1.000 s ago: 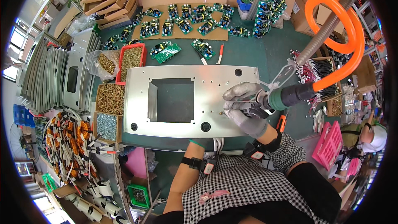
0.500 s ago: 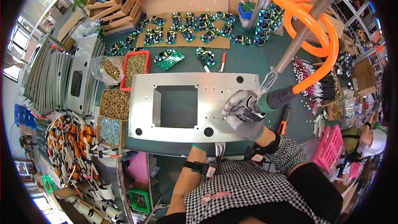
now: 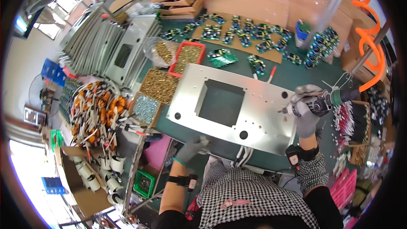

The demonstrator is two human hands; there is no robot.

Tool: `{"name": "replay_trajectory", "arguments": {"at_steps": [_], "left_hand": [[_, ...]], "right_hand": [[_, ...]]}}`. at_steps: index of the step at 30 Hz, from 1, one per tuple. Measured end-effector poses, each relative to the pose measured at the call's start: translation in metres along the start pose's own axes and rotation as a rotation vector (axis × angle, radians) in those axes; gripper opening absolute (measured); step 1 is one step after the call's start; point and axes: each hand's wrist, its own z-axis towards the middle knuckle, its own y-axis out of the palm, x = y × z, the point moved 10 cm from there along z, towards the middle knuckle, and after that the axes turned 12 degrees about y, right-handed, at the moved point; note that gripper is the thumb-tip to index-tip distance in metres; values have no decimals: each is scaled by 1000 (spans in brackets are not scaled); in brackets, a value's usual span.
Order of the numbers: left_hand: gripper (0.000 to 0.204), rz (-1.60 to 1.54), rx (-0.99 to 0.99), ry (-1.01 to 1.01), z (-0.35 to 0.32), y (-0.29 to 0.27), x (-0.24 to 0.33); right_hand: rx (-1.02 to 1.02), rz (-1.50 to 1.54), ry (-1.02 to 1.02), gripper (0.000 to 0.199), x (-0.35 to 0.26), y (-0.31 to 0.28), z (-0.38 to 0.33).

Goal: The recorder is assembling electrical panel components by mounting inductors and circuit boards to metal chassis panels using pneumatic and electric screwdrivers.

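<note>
My right hand [image 3: 307, 109], in a grey glove, is wrapped round a power screwdriver [image 3: 324, 103] with a dark green collar. The tool lies sideways, its tip pointing left over the right end of a silver metal panel [image 3: 263, 106]. That panel lies flat on the green bench, with a large rectangular cutout, small holes and black round plugs. My left hand [image 3: 193, 149], gloved too, is beside the panel's near edge, apart from it. Its fingers are bent together and slightly blurred; whatever they may hold is too small to make out. Grey-white cables [image 3: 243, 156] come out under the panel's near edge.
Screw trays [image 3: 159, 84] stand left of the panel, beside upright stacked panels [image 3: 97, 46]. Circuit boards [image 3: 237, 34] cover the back of the bench. An orange coiled hose [image 3: 373, 61] hangs at right, above bundled wires [image 3: 343, 123]. Wound coils [image 3: 95, 110] are heaped at left.
The view has turned, shifting the bench rightward. My right hand and the screwdriver have moved toward the panel's right end, the tool now lying sideways. My left hand has come out from under the panel.
</note>
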Motion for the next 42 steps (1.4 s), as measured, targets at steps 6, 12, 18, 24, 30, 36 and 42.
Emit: {"name": "replay_trajectory", "arguments": {"at_steps": [6, 12, 18, 24, 30, 36, 42], "left_hand": [[22, 306, 639, 309, -17, -193, 88], [51, 1396, 613, 347, 110, -269, 130], [41, 1442, 552, 232, 184, -267, 149], [38, 1308, 516, 318, 219, -241, 180], [34, 691, 532, 572, 192, -242, 217], [31, -208, 96, 625, 125, -146, 242], [36, -307, -262, 217, 82, 83, 194]], "right_hand": [[60, -135, -3, 39, 34, -14, 4], [16, 53, 182, 38, 55, -22, 11], [151, 84, 78, 41, 42, -15, 19], [298, -196, 50, 46, 30, -16, 1], [317, -270, 53, 43, 20, -1, 3], [232, -65, -150, 39, -30, 37, 2], [17, 221, -113, 40, -43, 79, -2]]}}
